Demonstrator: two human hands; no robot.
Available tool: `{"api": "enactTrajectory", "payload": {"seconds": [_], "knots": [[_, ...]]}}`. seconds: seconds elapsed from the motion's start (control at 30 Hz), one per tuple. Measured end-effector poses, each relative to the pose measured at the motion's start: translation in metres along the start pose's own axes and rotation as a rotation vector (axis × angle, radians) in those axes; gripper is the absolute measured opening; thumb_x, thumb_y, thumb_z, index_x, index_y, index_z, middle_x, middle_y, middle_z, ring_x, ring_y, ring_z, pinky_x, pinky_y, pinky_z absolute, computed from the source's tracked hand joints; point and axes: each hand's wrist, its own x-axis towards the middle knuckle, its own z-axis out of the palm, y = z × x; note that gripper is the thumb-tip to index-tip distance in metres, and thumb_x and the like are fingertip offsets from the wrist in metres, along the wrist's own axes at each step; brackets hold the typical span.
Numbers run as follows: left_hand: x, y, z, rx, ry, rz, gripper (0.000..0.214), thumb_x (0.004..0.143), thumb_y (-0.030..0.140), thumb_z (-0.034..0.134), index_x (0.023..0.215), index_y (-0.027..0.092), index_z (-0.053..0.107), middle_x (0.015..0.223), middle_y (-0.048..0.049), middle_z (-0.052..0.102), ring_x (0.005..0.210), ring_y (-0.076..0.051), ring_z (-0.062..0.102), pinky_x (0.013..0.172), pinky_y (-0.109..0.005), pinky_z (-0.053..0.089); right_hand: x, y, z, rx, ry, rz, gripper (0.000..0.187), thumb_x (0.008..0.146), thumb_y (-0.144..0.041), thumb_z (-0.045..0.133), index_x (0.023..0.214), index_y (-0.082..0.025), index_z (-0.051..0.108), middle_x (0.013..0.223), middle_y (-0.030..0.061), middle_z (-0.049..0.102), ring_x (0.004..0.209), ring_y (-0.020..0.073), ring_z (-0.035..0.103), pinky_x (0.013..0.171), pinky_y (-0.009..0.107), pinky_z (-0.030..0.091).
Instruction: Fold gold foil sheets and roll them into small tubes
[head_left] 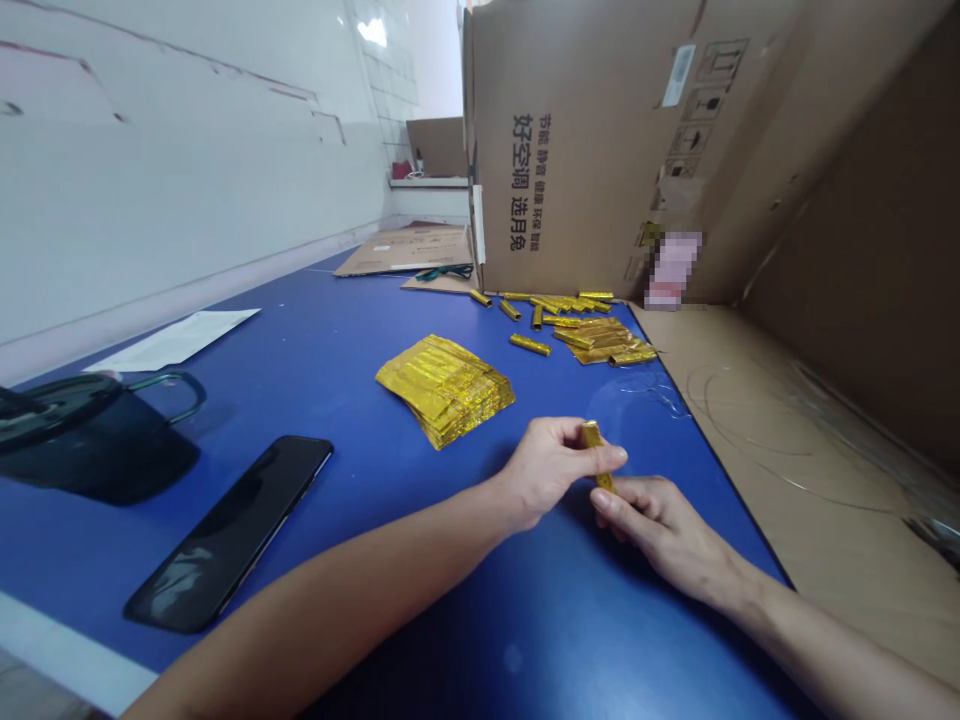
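Note:
Between my two hands is a narrow gold foil roll (592, 436), held upright and tilted slightly. My left hand (551, 465) pinches its upper part between thumb and fingers. Lower down, my right hand (652, 520) grips the bottom end, and its fingers partly hide the roll. Beyond my left hand lies a thick stack of flat gold foil sheets (446, 385) on the blue table (480, 600). Farther back, several gold foil rolls (530, 345) are scattered, some resting on a loose foil sheet (604, 335).
A black phone (232, 530) and a dark mug (97, 440) with a handle sit at the left. White paper (180, 338) lies behind them. A big cardboard box (585, 150) stands at the back right, with clear thin strands (652, 390) near the table's right edge.

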Motion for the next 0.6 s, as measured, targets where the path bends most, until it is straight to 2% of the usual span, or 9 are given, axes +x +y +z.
{"api": "enactTrajectory", "payload": {"seconds": [0.17,0.33,0.4,0.47,0.53,0.6], "knots": [[0.003,-0.001,-0.003,0.016,0.003,0.022,0.025,0.059,0.028,0.07,0.056,0.011,0.051,0.053,0.0044,0.048,0.05,-0.005,0.04,0.053,-0.02,0.032,0.001,-0.003,0.001,-0.038,-0.015,-0.023,0.039,0.084,-0.044,0.036,0.057,-0.017,0.043,0.05,-0.0065,0.029,0.046,0.0073,0.024,0.043,0.022,0.023],[0.007,0.003,-0.008,0.041,0.073,0.042,0.024,0.06,0.029,0.068,0.057,0.012,0.052,0.054,0.0028,0.051,0.05,-0.006,0.045,0.054,-0.021,0.036,0.002,0.002,-0.003,-0.036,0.022,-0.008,0.04,0.082,-0.046,0.04,0.053,-0.017,0.043,0.048,-0.0063,0.03,0.045,0.0072,0.024,0.042,0.022,0.021],[0.01,0.004,-0.012,0.102,0.1,0.056,0.023,0.062,0.029,0.066,0.057,0.012,0.052,0.052,0.0025,0.052,0.049,-0.006,0.045,0.053,-0.02,0.036,0.004,0.006,-0.009,0.023,0.085,0.026,0.04,0.08,-0.047,0.042,0.054,-0.017,0.046,0.046,-0.006,0.033,0.043,0.0072,0.026,0.041,0.022,0.021],[0.011,0.004,-0.016,0.185,0.116,0.053,0.022,0.063,0.028,0.065,0.056,0.012,0.053,0.051,0.0023,0.052,0.047,-0.006,0.044,0.051,-0.02,0.035,0.007,0.01,-0.018,0.1,0.205,0.047,0.039,0.078,-0.048,0.045,0.054,-0.017,0.049,0.045,-0.0049,0.039,0.042,0.0076,0.031,0.041,0.022,0.023],[0.012,0.002,-0.019,0.293,0.071,-0.018,0.02,0.065,0.028,0.063,0.057,0.012,0.052,0.052,0.0016,0.053,0.045,-0.005,0.044,0.049,-0.019,0.035,0.01,0.014,-0.026,0.168,0.332,0.045,0.038,0.077,-0.047,0.048,0.054,-0.017,0.051,0.044,-0.004,0.043,0.041,0.008,0.034,0.041,0.022,0.026],[0.012,-0.001,-0.02,0.388,-0.015,-0.117,0.019,0.067,0.028,0.06,0.059,0.012,0.052,0.053,0.0007,0.055,0.043,-0.006,0.044,0.047,-0.019,0.034,0.012,0.017,-0.031,0.198,0.396,0.041,0.037,0.077,-0.046,0.049,0.053,-0.017,0.05,0.043,-0.0042,0.043,0.039,0.0077,0.035,0.041,0.022,0.026]]}}
